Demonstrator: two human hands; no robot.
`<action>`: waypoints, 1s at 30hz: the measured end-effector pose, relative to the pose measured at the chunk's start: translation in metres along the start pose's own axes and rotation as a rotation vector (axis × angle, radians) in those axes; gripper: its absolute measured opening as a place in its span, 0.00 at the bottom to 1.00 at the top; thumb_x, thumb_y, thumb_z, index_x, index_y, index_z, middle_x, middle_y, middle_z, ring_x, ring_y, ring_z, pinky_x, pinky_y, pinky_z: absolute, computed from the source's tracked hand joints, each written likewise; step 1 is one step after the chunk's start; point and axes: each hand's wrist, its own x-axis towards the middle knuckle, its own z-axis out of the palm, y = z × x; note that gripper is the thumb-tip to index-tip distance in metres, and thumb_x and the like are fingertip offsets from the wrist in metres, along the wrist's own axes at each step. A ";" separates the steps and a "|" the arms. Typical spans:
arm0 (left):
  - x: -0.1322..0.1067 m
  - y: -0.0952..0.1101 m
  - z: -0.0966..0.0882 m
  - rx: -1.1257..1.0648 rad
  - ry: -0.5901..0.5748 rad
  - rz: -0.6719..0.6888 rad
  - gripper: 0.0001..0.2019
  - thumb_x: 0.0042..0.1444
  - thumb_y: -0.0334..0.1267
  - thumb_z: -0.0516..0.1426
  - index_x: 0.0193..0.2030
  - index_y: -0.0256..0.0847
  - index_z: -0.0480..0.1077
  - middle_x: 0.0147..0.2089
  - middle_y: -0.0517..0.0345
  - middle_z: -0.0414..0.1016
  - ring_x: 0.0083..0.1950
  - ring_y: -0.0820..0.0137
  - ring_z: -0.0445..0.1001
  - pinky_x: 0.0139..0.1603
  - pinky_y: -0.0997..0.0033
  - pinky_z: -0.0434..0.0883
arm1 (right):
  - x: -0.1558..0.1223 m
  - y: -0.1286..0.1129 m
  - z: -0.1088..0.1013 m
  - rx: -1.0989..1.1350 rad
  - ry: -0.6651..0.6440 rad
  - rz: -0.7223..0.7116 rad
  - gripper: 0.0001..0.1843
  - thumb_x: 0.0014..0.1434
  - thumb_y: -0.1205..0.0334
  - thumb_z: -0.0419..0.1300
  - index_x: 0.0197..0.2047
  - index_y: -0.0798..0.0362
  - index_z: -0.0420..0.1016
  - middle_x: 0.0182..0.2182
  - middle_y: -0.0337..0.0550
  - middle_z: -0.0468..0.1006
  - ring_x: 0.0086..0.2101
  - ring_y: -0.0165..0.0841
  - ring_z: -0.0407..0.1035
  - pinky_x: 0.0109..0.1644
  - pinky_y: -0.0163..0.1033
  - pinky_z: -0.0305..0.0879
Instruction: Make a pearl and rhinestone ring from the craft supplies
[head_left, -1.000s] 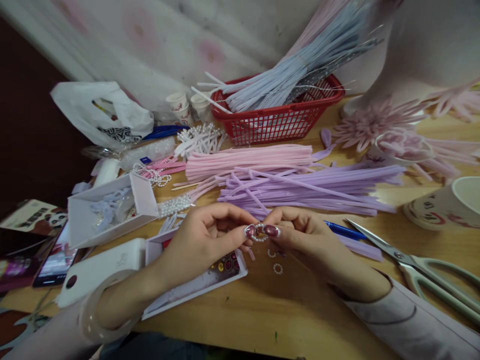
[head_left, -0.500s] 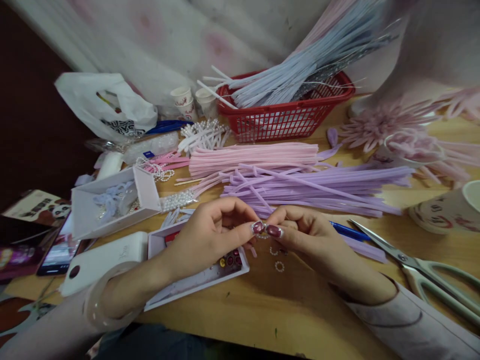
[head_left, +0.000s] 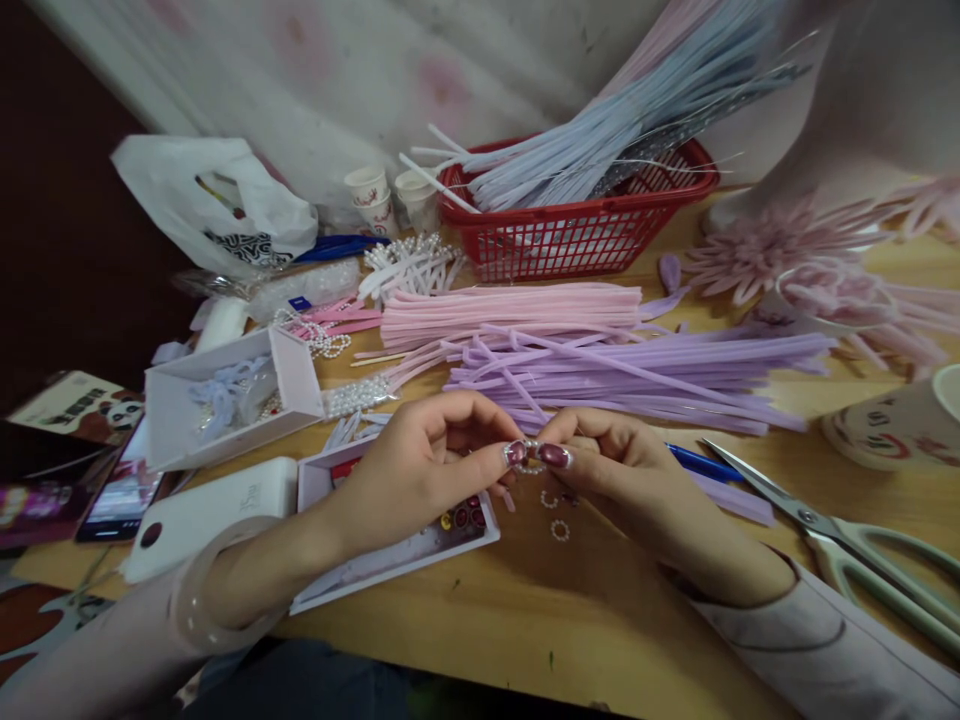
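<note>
My left hand (head_left: pixel 431 455) and my right hand (head_left: pixel 611 460) meet above the table, thumbs and forefingers pinched. Between the fingertips they hold a small ring of pearl beads (head_left: pixel 532 468), partly covered by the thumbs. Just below lie another pearl bead ring (head_left: pixel 560 530) and a partly hidden one (head_left: pixel 549 498) on the wood. Under my left wrist and palm stands a white box (head_left: pixel 397 575) with dark red and yellow gem pieces (head_left: pixel 465 516) in it. Purple pipe cleaners (head_left: pixel 637 375) lie just beyond my fingers.
Scissors (head_left: pixel 810 520) and a blue pen (head_left: pixel 701 462) lie right of my right hand, near a paper cup (head_left: pixel 892 425). Pink pipe cleaners (head_left: pixel 510 310) and a red basket (head_left: pixel 577 245) are behind. At left are a second white box (head_left: pixel 296 375), a power bank (head_left: pixel 217 515) and a phone (head_left: pixel 120 490).
The thumbs have shifted very slightly apart, and a little more of the bead ring shows between them. Both hands keep their pinch; the view has moved slightly.
</note>
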 end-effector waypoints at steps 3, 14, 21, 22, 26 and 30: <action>0.000 0.000 0.000 -0.009 0.005 0.003 0.06 0.49 0.28 0.63 0.34 0.35 0.71 0.29 0.64 0.76 0.27 0.78 0.76 0.31 0.81 0.75 | 0.000 0.001 0.000 0.003 -0.005 -0.014 0.11 0.56 0.54 0.68 0.33 0.54 0.77 0.21 0.34 0.71 0.22 0.23 0.59 0.25 0.30 0.53; 0.000 0.003 0.001 0.032 0.004 0.005 0.04 0.51 0.29 0.61 0.34 0.35 0.70 0.29 0.63 0.75 0.28 0.78 0.76 0.31 0.81 0.75 | 0.000 0.002 -0.001 0.012 -0.005 0.010 0.12 0.56 0.53 0.68 0.33 0.53 0.77 0.20 0.34 0.71 0.22 0.22 0.59 0.26 0.29 0.53; 0.000 0.001 0.000 0.031 -0.011 0.015 0.06 0.49 0.31 0.63 0.34 0.36 0.70 0.29 0.62 0.75 0.28 0.76 0.75 0.31 0.78 0.74 | 0.000 0.002 0.000 0.018 0.004 0.009 0.13 0.55 0.52 0.68 0.32 0.54 0.76 0.20 0.34 0.70 0.22 0.24 0.58 0.26 0.31 0.52; 0.000 0.001 -0.001 0.028 -0.017 0.017 0.06 0.49 0.31 0.63 0.34 0.36 0.70 0.29 0.62 0.75 0.28 0.76 0.75 0.31 0.78 0.74 | 0.000 0.001 0.000 0.016 0.007 0.008 0.14 0.54 0.52 0.68 0.32 0.54 0.76 0.20 0.34 0.70 0.22 0.24 0.58 0.26 0.32 0.51; 0.000 -0.002 -0.003 0.021 -0.045 0.040 0.05 0.51 0.30 0.61 0.35 0.35 0.70 0.29 0.62 0.76 0.29 0.77 0.76 0.31 0.81 0.73 | 0.000 0.001 0.002 0.015 0.015 0.010 0.14 0.54 0.52 0.68 0.32 0.54 0.75 0.19 0.34 0.69 0.22 0.25 0.58 0.26 0.32 0.50; 0.001 -0.006 -0.004 0.023 -0.051 0.074 0.04 0.54 0.28 0.59 0.37 0.35 0.71 0.30 0.62 0.77 0.29 0.79 0.76 0.31 0.83 0.72 | 0.000 0.001 0.002 0.039 0.030 0.016 0.14 0.53 0.52 0.69 0.31 0.54 0.75 0.18 0.33 0.68 0.21 0.24 0.57 0.26 0.32 0.49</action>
